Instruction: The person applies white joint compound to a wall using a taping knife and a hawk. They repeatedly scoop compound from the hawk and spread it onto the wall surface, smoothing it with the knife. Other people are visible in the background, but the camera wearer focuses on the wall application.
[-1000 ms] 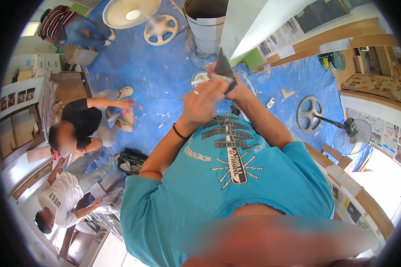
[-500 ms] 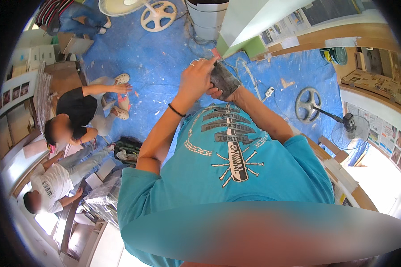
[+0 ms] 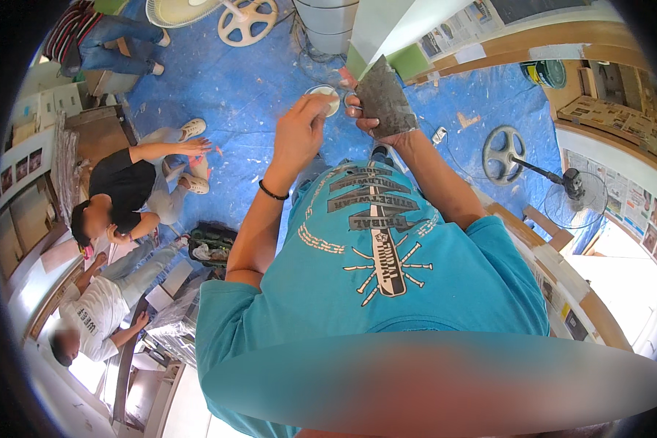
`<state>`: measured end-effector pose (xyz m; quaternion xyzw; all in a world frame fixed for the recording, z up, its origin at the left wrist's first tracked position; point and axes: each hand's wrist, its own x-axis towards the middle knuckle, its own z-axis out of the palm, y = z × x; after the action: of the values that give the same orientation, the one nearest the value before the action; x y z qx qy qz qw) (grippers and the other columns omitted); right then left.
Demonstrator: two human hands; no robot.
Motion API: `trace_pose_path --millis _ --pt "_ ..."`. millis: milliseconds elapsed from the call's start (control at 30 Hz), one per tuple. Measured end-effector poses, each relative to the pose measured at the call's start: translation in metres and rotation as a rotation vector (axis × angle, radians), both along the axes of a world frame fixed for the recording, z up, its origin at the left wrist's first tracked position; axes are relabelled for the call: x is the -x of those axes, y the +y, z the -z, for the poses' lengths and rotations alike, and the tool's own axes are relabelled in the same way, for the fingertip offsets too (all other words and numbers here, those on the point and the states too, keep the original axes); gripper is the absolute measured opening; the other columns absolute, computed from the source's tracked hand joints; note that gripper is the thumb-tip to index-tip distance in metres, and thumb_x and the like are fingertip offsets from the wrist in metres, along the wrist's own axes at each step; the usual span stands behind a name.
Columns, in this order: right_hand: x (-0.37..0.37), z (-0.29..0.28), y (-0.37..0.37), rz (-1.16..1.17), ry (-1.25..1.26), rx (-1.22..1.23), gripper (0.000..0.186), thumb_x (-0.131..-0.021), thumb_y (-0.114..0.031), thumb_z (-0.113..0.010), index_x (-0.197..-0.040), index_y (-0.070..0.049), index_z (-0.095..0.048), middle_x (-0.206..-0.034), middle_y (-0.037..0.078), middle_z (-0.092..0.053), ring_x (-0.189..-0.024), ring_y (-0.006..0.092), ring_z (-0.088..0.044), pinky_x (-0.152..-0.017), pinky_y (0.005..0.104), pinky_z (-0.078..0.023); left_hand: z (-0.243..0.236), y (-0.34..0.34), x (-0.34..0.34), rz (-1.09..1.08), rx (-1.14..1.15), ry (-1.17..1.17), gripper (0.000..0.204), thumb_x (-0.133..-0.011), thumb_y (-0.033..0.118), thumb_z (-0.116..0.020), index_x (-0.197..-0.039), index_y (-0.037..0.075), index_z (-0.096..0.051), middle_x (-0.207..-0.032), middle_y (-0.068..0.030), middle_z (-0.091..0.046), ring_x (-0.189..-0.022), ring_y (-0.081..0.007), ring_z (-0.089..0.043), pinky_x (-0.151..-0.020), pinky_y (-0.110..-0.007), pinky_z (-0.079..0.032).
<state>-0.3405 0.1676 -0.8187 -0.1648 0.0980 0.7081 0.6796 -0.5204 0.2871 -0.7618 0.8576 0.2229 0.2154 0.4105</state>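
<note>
My right hand [image 3: 370, 120] grips a worn, dark grey sheet of sandpaper [image 3: 387, 98], its fingers curled round the left edge. The sheet tilts up and covers part of that hand. Left of it, my left hand [image 3: 300, 130] is raised with its fingers bent together. Right by those fingertips shows a small pale round disc with a shiny rim [image 3: 328, 100]. Whether the left fingers pinch the disc or only pass in front of it is unclear. A thin shiny curved edge also shows beside my right fingertips, too small to name.
Blue sheeting [image 3: 248, 95] covers the floor. A grey bucket [image 3: 327, 25] and a pedestal fan base [image 3: 248, 20] stand ahead; another fan [image 3: 577, 190] is at right. On the left are two people [image 3: 124, 182], [image 3: 98, 314]; a third person [image 3: 117, 44] is farther off.
My hands have moved apart, the left one going left and down off the sandpaper. The sandpaper has tipped so more of its face shows. The view has shifted slightly.
</note>
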Motion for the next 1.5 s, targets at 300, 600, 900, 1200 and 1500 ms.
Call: trace_pose_path --millis 300,600,900,1200,1500 --pt "-0.005 0.0 -0.004 0.014 -0.026 -0.005 0.056 -0.105 -0.048 -0.05 -0.131 0.001 -0.055 -0.087 0.012 -0.064 -0.079 0.0254 -0.071 -0.039 0.0225 -0.051 -0.006 -0.013 -0.012 0.018 0.141 0.016 0.02 -0.09 0.001 -0.066 -0.106 0.013 -0.069 -0.103 -0.0109 -0.071 -0.091 -0.0359 -0.069 -0.075 -0.041 -0.055" --pt "0.002 -0.023 -0.008 -0.047 -0.595 0.251 0.05 -0.109 -0.047 -0.044 -0.132 -0.005 -0.058 -0.091 0.003 -0.058 -0.083 0.0243 -0.075 -0.041 0.0155 -0.041 -0.009 -0.012 -0.014 0.0 0.163 0.244 0.008 -0.094 0.016 -0.066 -0.099 0.009 -0.068 -0.087 -0.0167 -0.071 -0.08 -0.0399 -0.068 -0.069 -0.042 -0.053" --pt "-0.012 -0.027 -0.012 0.036 -0.584 0.407 0.039 -0.107 -0.036 -0.051 -0.132 -0.007 -0.059 -0.095 0.002 -0.064 -0.088 0.0217 -0.074 -0.046 0.0208 -0.046 0.025 0.016 -0.003 -0.339 0.53 0.157 0.02 -0.102 0.021 -0.064 -0.102 0.003 -0.07 -0.09 -0.0049 -0.073 -0.085 -0.0106 -0.064 -0.073 -0.029 -0.05" --pt "-0.015 -0.027 -0.035 0.197 -0.366 0.245 0.045 -0.102 -0.023 -0.063 -0.142 -0.004 -0.054 -0.141 0.011 -0.062 -0.118 0.0181 -0.063 -0.1 0.0365 -0.054 0.028 0.029 0.008 -0.43 0.957 -0.08 0.04 -0.09 0.006 -0.078 -0.126 0.002 -0.062 -0.113 -0.013 -0.069 -0.097 -0.0174 -0.068 -0.085 -0.032 -0.056" --pt "-0.001 -0.024 -0.034 0.434 -0.943 0.383 0.035 -0.098 -0.009 -0.066 -0.132 -0.005 -0.063 -0.135 0.012 -0.066 -0.124 0.0252 -0.063 -0.108 0.0432 -0.05 0.048 0.044 0.011 -0.679 1.121 -0.342 0.036 -0.085 0.005 -0.082 -0.115 -0.001 -0.063 -0.106 -0.0107 -0.071 -0.094 -0.0206 -0.069 -0.084 -0.035 -0.059"
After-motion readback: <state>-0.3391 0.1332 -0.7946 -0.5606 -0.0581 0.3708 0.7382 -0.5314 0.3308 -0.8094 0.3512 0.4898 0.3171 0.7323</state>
